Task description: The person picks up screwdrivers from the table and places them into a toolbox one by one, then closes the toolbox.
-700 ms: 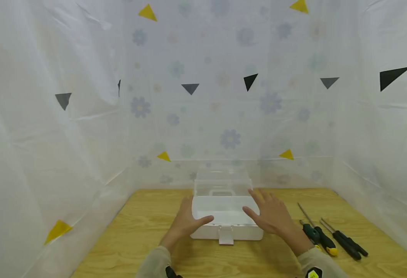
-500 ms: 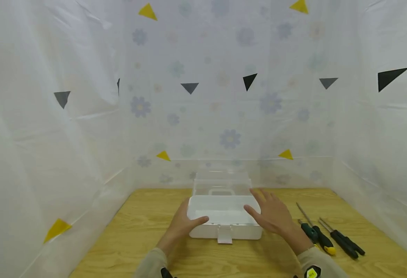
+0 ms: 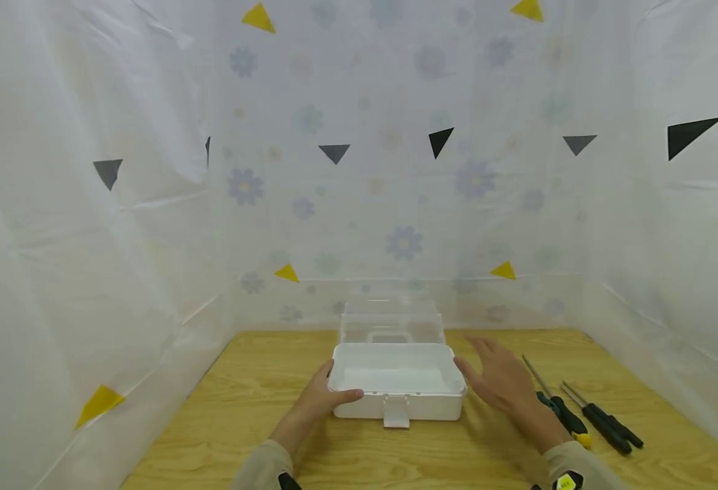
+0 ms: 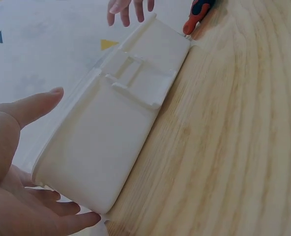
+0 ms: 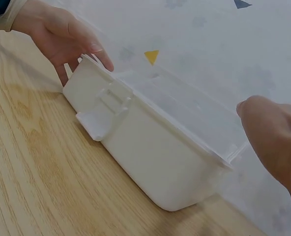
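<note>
left hand (image 3: 316, 403) grips the left end of the smooth white plastic box (image 3: 397, 386), right hand (image 3: 503, 382) relaxed beside its right end.

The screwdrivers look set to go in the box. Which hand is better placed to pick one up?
Probably the right hand: open, free and beside the screwdrivers. The left hand holds the box at its far end.

Place: a makeshift recording booth, not a lived-in room.
Walls: translucent white plastic sheeting (image 3: 89, 224) with faint flower prints, hung on three sides.
Markers: yellow, grey and black paper triangles (image 3: 441, 141) stuck across the sheeting.
Surface: a plywood tabletop (image 3: 242, 408).
</note>
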